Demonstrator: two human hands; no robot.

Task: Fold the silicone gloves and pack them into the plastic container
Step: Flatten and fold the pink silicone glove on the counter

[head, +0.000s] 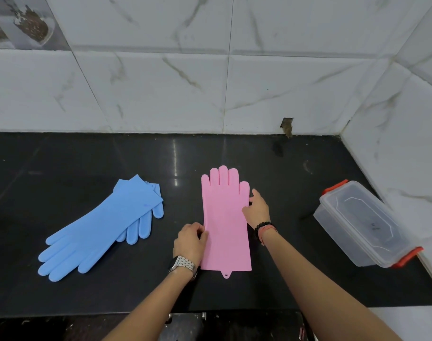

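Left hand [191,239] and right hand [258,206] pinch pink glove [224,222]; lidded container [365,225] looks empty.

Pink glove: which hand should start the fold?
Probably right. The right hand already holds the pink glove at its thumb edge near the finger end, placed to bring that end toward the cuff. The left hand pinches the lower edge and can anchor.

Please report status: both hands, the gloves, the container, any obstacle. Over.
Left hand pinches pink glove left edge; right hand holds its right edge. Glove flat, unfolded. Blue gloves untouched; container lidded. No obstacle.
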